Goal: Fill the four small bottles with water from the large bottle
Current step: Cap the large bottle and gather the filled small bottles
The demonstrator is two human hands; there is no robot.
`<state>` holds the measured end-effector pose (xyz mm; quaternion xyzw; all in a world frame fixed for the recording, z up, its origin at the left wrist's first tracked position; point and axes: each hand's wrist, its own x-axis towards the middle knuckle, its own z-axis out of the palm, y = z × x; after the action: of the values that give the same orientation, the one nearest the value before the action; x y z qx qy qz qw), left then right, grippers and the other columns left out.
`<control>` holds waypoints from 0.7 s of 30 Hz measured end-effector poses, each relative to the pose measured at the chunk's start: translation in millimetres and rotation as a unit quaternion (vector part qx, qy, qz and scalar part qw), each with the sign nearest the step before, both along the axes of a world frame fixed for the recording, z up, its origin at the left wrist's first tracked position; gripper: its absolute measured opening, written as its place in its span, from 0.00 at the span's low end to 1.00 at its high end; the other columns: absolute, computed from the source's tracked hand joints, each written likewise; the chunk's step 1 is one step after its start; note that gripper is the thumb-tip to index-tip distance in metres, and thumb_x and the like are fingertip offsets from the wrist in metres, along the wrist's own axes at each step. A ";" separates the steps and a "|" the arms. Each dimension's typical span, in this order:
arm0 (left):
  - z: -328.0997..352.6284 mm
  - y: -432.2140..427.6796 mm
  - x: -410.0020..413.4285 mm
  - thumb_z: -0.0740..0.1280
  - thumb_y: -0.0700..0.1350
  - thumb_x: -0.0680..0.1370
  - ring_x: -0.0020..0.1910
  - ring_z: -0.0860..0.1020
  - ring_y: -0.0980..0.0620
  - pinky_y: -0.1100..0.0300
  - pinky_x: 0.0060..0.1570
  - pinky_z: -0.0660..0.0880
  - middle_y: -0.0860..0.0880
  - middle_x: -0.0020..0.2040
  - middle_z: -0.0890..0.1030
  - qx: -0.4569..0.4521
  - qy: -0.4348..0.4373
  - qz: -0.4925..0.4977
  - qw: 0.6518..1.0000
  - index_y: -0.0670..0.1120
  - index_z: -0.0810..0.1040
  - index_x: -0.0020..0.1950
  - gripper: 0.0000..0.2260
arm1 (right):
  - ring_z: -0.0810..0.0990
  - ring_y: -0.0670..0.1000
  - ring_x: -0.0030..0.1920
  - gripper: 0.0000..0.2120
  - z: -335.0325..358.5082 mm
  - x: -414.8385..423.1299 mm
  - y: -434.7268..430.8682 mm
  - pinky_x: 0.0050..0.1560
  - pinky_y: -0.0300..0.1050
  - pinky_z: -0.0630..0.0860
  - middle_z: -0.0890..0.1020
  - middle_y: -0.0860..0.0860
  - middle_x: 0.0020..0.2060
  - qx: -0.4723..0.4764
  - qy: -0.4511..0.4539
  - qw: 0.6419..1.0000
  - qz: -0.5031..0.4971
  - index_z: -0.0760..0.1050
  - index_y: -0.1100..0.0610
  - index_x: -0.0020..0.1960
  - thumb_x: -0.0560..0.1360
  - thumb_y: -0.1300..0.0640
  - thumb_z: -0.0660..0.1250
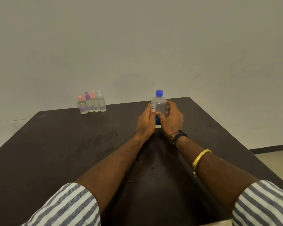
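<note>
Dark table [72, 152] across the lower frame, left hand [145, 121] and right hand [171, 118] both grasping the upright large bottle [158, 105] (blue cap [159, 93] on) right of centre, four small bottles [91, 103] clustered at the table's far edge, centre left.

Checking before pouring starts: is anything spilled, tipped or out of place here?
Nothing stands out. The large bottle stands upright and capped between the left hand and right hand. The four small bottles stand capped in a row near the table far edge. Only faint dull smears mark the tabletop.
</note>
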<state>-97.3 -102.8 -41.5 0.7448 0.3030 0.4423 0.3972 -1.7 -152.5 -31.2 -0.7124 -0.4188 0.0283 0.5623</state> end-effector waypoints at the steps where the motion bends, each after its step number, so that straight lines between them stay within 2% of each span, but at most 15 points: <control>1: 2.8 1.5 2.7 0.55 0.45 0.87 0.54 0.80 0.54 0.66 0.53 0.78 0.48 0.59 0.81 -0.003 -0.005 0.003 1.000 0.45 0.72 0.72 0.15 | 0.80 0.53 0.59 0.26 1.4 3.2 2.0 0.62 0.53 0.79 0.81 0.53 0.61 0.001 0.000 1.000 0.000 0.71 0.54 0.68 0.75 0.50 0.75; 4: 9.5 8.4 13.4 0.55 0.44 0.87 0.51 0.78 0.57 0.76 0.45 0.75 0.51 0.57 0.77 -0.027 -0.008 0.028 0.999 0.42 0.71 0.71 0.15 | 0.79 0.54 0.60 0.25 7.0 13.6 9.2 0.61 0.49 0.78 0.80 0.54 0.61 0.005 0.003 1.000 0.000 0.71 0.56 0.68 0.75 0.52 0.75; 5: 10.3 12.7 17.5 0.54 0.44 0.87 0.52 0.77 0.56 0.76 0.44 0.74 0.51 0.57 0.77 -0.031 -0.007 0.036 0.999 0.42 0.71 0.71 0.15 | 0.79 0.54 0.59 0.25 8.6 16.6 11.7 0.60 0.48 0.77 0.80 0.54 0.61 0.007 0.003 1.000 0.000 0.70 0.56 0.68 0.75 0.53 0.75; 8: 11.5 31.3 32.5 0.54 0.43 0.87 0.54 0.77 0.52 0.73 0.44 0.74 0.48 0.57 0.77 -0.031 -0.005 0.040 0.999 0.42 0.72 0.68 0.13 | 0.80 0.54 0.59 0.26 13.6 29.4 24.0 0.60 0.49 0.78 0.80 0.54 0.62 0.010 0.011 1.000 -0.002 0.69 0.56 0.68 0.75 0.52 0.75; 12: 11.1 53.9 52.7 0.54 0.44 0.87 0.56 0.78 0.51 0.67 0.51 0.76 0.44 0.61 0.78 -0.039 -0.005 0.030 0.999 0.42 0.70 0.69 0.14 | 0.81 0.55 0.60 0.25 16.5 48.3 43.7 0.60 0.49 0.79 0.80 0.55 0.63 0.004 0.025 1.000 -0.009 0.68 0.56 0.68 0.75 0.53 0.74; 18: 7.9 91.0 85.6 0.54 0.45 0.87 0.58 0.77 0.51 0.72 0.48 0.74 0.43 0.65 0.77 -0.039 -0.003 0.022 0.999 0.41 0.69 0.71 0.15 | 0.81 0.56 0.61 0.24 12.1 78.1 77.8 0.60 0.49 0.79 0.79 0.56 0.65 0.004 0.032 0.999 -0.007 0.67 0.56 0.68 0.77 0.55 0.73; 21: 5.7 107.0 99.9 0.54 0.45 0.87 0.59 0.77 0.51 0.69 0.51 0.75 0.42 0.66 0.77 -0.041 -0.005 0.015 0.999 0.41 0.69 0.72 0.15 | 0.81 0.56 0.62 0.24 9.4 92.6 94.1 0.60 0.49 0.79 0.78 0.56 0.67 0.002 0.041 0.999 0.000 0.67 0.56 0.69 0.78 0.57 0.72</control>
<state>2.6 4.1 -35.8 0.7210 0.3300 0.4389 0.4226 90.8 -58.4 -21.8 -0.7097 -0.3952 0.0562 0.5805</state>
